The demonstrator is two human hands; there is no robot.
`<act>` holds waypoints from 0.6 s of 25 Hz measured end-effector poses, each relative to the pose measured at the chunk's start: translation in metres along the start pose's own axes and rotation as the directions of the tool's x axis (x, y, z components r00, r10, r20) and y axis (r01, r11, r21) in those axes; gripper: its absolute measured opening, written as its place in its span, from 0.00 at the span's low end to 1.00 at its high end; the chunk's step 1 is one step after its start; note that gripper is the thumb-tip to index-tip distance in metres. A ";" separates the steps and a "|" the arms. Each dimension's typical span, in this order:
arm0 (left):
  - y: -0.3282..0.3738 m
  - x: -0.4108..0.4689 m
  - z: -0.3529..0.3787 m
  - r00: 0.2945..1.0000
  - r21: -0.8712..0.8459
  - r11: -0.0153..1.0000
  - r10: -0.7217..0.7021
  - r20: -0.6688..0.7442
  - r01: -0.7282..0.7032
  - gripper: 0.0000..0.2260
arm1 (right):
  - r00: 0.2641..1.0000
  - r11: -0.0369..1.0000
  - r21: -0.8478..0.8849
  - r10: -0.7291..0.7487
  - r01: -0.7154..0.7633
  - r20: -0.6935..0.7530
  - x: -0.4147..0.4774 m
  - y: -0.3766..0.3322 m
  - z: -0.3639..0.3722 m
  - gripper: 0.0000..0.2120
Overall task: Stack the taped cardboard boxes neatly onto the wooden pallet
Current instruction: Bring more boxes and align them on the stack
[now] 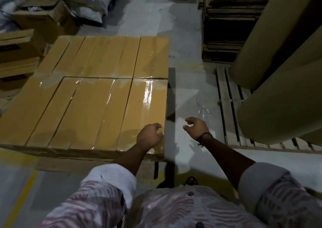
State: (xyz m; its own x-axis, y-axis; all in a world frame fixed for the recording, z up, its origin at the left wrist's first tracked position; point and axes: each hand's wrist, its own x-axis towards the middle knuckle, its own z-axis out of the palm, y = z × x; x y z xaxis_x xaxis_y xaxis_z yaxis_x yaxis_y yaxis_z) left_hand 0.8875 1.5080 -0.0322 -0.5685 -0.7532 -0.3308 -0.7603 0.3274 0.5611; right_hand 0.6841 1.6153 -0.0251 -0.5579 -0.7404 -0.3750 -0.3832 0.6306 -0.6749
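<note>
We see the taped cardboard boxes (pixel 97 91) filling the centre left of the frame, laid flat side by side in two rows, their tops glossy with clear tape. An edge of the wooden pallet (pixel 148 168) shows under them at lower centre. The left hand (pixel 149 137) lies on the near corner of the nearest right box (pixel 144 109), its fingers bent over that box's right edge. The right hand (pixel 196 128) hangs in the air over the grey floor just right of the stack, fingers loosely curled and holding nothing, with a dark cord (pixel 203 135) round the wrist. At right we see a slatted pallet (pixel 226 105) carrying big brown paper rolls (pixel 278 105). Open cartons (pixel 43 18) sit in the upper left.
</note>
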 end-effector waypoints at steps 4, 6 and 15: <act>0.047 0.044 0.008 0.998 -0.055 0.998 -0.041 -0.051 0.038 0.18 | 0.999 0.999 0.010 -0.034 0.034 0.001 0.057 -0.005 -0.050 0.18; 0.057 0.062 0.008 0.995 -0.077 0.994 -0.088 -0.053 0.084 0.17 | 1.000 0.999 0.043 -0.001 0.000 0.024 0.084 -0.009 -0.061 0.17; 0.042 0.211 -0.002 0.977 -0.050 0.976 -0.214 -0.010 0.213 0.14 | 0.980 0.999 -0.047 0.011 -0.002 0.197 0.232 -0.052 -0.061 0.18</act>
State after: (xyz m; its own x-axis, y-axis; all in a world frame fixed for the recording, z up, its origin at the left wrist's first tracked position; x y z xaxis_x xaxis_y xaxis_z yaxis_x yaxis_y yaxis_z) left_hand 0.7360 1.3616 -0.0769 -0.3891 -0.8117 -0.4355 -0.8476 0.1304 0.5144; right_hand 0.5296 1.4251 -0.0379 -0.4062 -0.7645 -0.5006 -0.4161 0.6425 -0.6435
